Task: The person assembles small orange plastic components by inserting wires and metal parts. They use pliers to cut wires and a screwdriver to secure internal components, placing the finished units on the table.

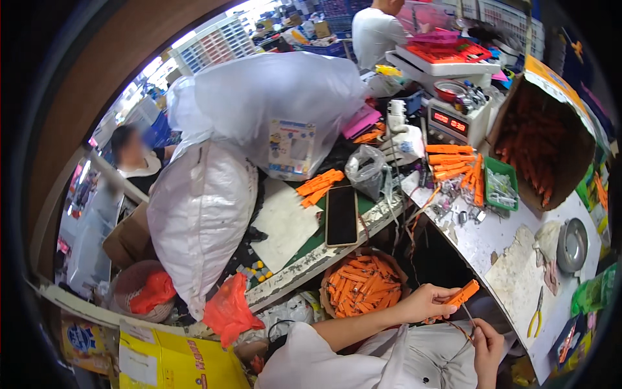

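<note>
In my left hand (435, 302), fingers closed, is a long orange plastic casing (462, 293), tilted up to the right. My right hand (487, 343) pinches a thin grey rod-like tool (466, 312) whose upper end reaches the casing's lower side. Exactly what kind of tool it is cannot be made out. Thin reddish-brown wires (462, 332) hang between the two hands, above my lap. Left of my left hand, a round basket (325, 299) is heaped with similar orange casings (364, 285).
On the right-hand table lie more orange casings (450, 161), a green tray (501, 206) of small clear parts, a metal bowl (573, 245) and yellow-handled pliers (535, 318). A cardboard box (580, 104) holds orange pieces. A phone (341, 217) and large white sacks (201, 214) stand ahead. Two people are farther back.
</note>
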`<state>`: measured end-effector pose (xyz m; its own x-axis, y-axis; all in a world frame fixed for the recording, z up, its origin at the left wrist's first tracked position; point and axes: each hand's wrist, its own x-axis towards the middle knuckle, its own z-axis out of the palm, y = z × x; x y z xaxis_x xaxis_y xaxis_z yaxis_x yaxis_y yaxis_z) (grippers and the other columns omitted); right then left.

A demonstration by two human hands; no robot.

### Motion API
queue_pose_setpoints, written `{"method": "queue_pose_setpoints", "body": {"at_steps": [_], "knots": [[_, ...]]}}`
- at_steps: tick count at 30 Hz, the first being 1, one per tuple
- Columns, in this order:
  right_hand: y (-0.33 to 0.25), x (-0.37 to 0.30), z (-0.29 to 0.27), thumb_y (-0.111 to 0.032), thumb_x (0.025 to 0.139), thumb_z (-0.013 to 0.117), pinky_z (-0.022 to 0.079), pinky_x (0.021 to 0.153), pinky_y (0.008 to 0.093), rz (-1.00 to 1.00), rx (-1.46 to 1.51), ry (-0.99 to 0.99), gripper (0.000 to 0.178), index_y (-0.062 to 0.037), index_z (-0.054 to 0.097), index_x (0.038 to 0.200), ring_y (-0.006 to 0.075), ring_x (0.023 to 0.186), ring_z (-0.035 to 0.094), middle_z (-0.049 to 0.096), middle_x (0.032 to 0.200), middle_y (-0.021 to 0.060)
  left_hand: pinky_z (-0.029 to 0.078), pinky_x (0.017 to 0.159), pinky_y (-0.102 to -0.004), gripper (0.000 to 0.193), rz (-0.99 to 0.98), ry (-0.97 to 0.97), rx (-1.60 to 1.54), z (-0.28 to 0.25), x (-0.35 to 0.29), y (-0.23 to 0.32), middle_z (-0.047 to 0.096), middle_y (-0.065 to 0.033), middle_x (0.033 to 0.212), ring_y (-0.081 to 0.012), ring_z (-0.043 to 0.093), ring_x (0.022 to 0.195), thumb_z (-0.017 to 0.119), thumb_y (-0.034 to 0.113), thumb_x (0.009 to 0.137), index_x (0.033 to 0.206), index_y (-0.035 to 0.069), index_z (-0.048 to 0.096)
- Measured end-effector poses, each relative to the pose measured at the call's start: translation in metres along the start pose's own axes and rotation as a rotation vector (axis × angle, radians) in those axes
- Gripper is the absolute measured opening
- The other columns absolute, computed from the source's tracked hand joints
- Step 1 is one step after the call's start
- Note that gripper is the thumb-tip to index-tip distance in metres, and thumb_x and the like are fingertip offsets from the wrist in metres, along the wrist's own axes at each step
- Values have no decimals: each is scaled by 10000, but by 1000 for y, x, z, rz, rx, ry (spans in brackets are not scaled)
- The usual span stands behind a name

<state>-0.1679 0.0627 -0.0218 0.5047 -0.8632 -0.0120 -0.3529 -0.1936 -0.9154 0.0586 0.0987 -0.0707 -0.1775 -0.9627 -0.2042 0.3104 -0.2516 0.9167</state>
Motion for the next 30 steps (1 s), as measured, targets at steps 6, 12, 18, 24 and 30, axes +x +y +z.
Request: {"method": "queue_pose_setpoints", "body": {"at_steps": [6, 12, 18, 24, 30], "knots": [[-17, -9, 8, -95, 846, 603, 495, 569, 373, -393, -833, -15, 363, -205, 599, 1191, 312, 664, 610, 647, 863, 75, 489, 632, -187, 553, 33, 53, 11, -5, -13, 4, 635, -18, 969, -57, 571, 730, 628, 133, 883, 1377, 40, 399], [-36, 0, 18, 38, 803, 536, 395, 494, 432, -564, -878, -25, 385, -11, 547, 1185, 323, 564, 557, 541, 722, 135, 503, 643, -195, 539, 122, 84, -87, -7, -24, 5, 625, -50, 1044, -71, 583, 744, 620, 152, 894, 1367, 6, 405], [-50, -6, 16, -60, 848, 587, 498, 578, 358, -503, -830, 71, 360, -175, 605, 1188, 286, 672, 623, 655, 856, 83, 509, 681, -211, 516, 317, 116, -224, -5, -24, 13, 627, -61, 1045, -76, 589, 781, 600, 153, 909, 1359, -5, 401], [-59, -13, 12, -46, 857, 580, 498, 590, 333, -559, -723, 95, 342, -144, 608, 1183, 254, 684, 632, 658, 867, 94, 523, 765, -250, 504, 300, 77, -321, -10, -29, 22, 594, -88, 1137, -125, 615, 876, 589, 228, 918, 1338, 10, 414], [-66, -15, 17, -70, 874, 577, 494, 598, 344, -510, -733, 45, 313, -175, 616, 1166, 272, 667, 618, 637, 835, 106, 532, 809, -262, 511, 260, 35, -478, -8, -30, 20, 587, -84, 1142, -145, 627, 916, 599, 246, 910, 1334, 38, 404]]}}
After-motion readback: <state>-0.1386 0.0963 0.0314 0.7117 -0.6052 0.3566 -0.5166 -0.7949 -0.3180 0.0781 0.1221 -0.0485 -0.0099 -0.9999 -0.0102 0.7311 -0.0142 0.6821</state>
